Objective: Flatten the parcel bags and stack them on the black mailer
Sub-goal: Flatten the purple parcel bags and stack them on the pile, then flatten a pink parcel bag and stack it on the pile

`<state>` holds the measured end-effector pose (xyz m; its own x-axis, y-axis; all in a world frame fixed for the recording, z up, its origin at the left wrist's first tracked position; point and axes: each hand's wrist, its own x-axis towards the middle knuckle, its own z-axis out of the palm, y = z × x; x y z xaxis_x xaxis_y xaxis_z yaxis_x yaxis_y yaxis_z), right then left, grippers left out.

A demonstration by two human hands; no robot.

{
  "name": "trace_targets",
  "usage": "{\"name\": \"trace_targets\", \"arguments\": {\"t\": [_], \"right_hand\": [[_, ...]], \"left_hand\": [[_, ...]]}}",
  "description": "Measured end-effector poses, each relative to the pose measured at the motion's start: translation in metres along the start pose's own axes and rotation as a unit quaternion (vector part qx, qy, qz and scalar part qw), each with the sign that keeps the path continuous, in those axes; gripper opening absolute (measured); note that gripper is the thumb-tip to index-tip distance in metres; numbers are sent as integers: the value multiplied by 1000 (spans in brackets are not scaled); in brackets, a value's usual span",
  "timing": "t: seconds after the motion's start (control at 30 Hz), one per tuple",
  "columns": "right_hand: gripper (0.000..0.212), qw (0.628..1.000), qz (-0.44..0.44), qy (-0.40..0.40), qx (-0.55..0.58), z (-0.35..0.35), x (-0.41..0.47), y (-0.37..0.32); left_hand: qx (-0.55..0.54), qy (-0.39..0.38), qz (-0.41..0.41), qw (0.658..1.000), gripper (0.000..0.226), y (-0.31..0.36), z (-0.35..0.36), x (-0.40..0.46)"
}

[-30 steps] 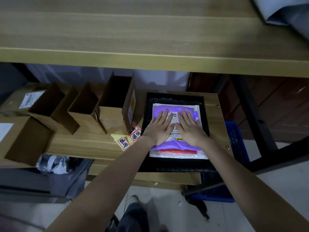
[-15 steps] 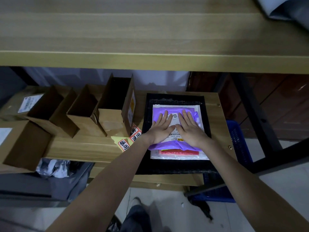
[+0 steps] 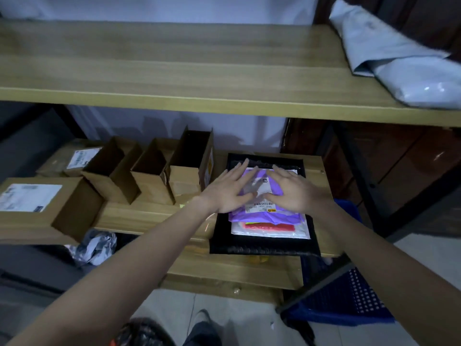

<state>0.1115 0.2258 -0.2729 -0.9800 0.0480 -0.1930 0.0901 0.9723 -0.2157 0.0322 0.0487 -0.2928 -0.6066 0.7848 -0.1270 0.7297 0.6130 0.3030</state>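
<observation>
The black mailer [image 3: 264,247] lies flat on the lower wooden shelf [image 3: 154,217]. On it rests a white parcel bag [image 3: 272,233] with a red strip, and on top of that a purple parcel bag [image 3: 267,217] with a white shipping label. My left hand [image 3: 229,188] and my right hand [image 3: 291,189] lie side by side over the purple bag with straight, spread fingers, palms down. The image is blurred, so whether the palms touch the bag or hover just above it is unclear.
Several open cardboard boxes [image 3: 149,168] stand left of the mailer. A grey poly bag [image 3: 399,58] lies on the upper shelf [image 3: 174,71] at the right. A blue plastic crate [image 3: 349,295] sits on the floor below, and crumpled grey plastic [image 3: 96,245] hangs at the left.
The camera tilted up, bringing the upper shelf and grey bag into view. Both hands stayed flat on the purple bag and slid slightly toward its far end, fingers spreading.
</observation>
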Motion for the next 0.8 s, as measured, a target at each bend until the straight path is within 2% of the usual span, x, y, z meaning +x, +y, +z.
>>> {"name": "trace_targets", "arguments": {"t": [0.23,0.43,0.57,0.8], "right_hand": [[65,992,-73,102,-3,-63,-54,-40],[53,978,-125,165,11,-115,-92,-83],[40,963,-171,192,77,-143,-104,-112],[28,934,-231,249,106,-183,-97,-168]], "left_hand": [[6,101,34,994,74,10,-62,-68],[34,202,43,978,62,31,-120,-131],[-6,262,62,963,55,43,-158,-165],[-3,332,49,942,49,27,-217,-201]]}}
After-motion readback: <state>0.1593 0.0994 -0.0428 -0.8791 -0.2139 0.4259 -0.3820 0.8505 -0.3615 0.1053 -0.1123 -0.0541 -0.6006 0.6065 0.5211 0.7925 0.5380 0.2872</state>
